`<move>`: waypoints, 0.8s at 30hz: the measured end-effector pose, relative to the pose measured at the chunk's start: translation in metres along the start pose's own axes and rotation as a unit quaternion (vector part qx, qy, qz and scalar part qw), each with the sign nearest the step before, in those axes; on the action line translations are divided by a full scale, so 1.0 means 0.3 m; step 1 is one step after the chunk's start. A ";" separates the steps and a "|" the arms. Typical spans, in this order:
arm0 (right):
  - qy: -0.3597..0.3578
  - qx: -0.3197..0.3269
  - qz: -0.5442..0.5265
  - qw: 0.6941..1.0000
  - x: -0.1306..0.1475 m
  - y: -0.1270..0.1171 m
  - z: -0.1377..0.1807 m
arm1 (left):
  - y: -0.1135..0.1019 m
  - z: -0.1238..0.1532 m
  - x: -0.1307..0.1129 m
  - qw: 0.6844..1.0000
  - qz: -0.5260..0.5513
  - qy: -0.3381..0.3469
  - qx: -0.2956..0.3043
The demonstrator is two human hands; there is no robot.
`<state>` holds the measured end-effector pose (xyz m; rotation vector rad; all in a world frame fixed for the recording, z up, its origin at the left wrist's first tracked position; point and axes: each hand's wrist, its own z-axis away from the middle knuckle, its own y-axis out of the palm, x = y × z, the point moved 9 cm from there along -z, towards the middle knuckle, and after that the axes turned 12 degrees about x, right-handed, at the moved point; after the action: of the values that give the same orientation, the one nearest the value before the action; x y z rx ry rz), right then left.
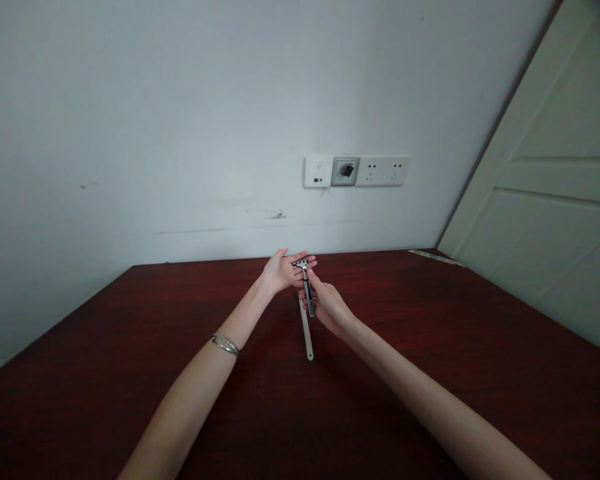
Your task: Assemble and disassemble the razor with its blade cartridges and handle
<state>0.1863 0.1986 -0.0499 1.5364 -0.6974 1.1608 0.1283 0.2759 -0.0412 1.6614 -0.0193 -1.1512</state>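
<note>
My right hand is closed round the black-and-silver handle of a razor. The razor's metal head points away from me. My left hand lies palm up with fingers stretched out, just behind and beneath the razor head; whether they touch, I cannot tell. Below both hands, a long pale strip with a small hole at its near end rests on the dark red wooden table. The strip's far end is hidden by my hands.
A white wall with sockets and a dark plug stands behind the table. At the back right corner lies a thin, pale patterned strip. A panelled white door rises on the right.
</note>
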 end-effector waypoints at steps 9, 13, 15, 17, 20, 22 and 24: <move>0.045 0.026 0.004 0.999 -0.032 0.032 0.009 | 0.053 -0.002 0.041 0.998 0.065 0.002 -0.020; 0.042 0.030 0.001 0.999 -0.044 0.035 -0.001 | 0.068 0.003 0.049 0.998 0.061 0.001 -0.024; 0.046 0.029 0.003 0.999 -0.054 0.030 -0.007 | 0.072 0.005 0.048 0.998 0.055 0.006 -0.028; 0.049 0.033 0.007 0.998 -0.062 0.028 -0.012 | 0.073 0.007 0.048 0.998 0.050 0.011 -0.031; 0.060 0.042 0.010 0.997 -0.073 0.031 -0.014 | 0.072 0.004 0.053 0.999 0.047 0.012 -0.025; 0.065 0.040 0.013 0.997 -0.076 0.033 -0.013 | 0.068 0.001 0.058 0.999 0.047 0.011 -0.018; 0.064 0.037 0.016 0.997 -0.075 0.035 -0.011 | 0.061 -0.001 0.060 0.999 0.050 0.012 -0.018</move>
<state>0.1678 0.1957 -0.0666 1.5013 -0.6014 1.3092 0.1472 0.2588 -0.0395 1.6240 -0.0647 -1.0506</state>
